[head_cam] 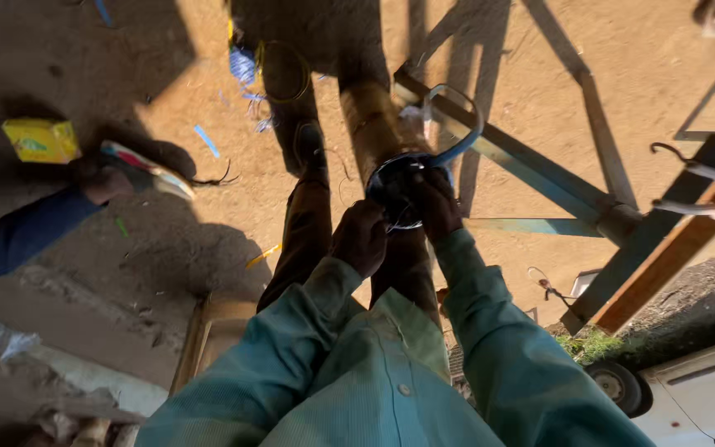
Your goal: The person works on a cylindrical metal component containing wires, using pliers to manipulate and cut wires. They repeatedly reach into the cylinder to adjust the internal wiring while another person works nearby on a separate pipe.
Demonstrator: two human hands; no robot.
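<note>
My left hand (360, 237) and my right hand (434, 201) are close together in front of my teal-sleeved arms, both gripping a round dark coil of wire (396, 192). A blue and white wire end (454, 124) loops up and away from the coil past my right hand. The coil's near side is hidden behind my fingers. Below the hands, my legs in brown trousers and a dark shoe (309, 147) stand on sandy ground.
A grey-blue metal frame (531, 170) crosses the ground at right, meeting a wooden beam (664, 265). Another person's leg and sandal (130, 170) lie at left near a yellow box (41, 139). Blue and yellow wire scraps (246, 66) litter the far ground. A wheeled white vehicle (688, 389) sits bottom right.
</note>
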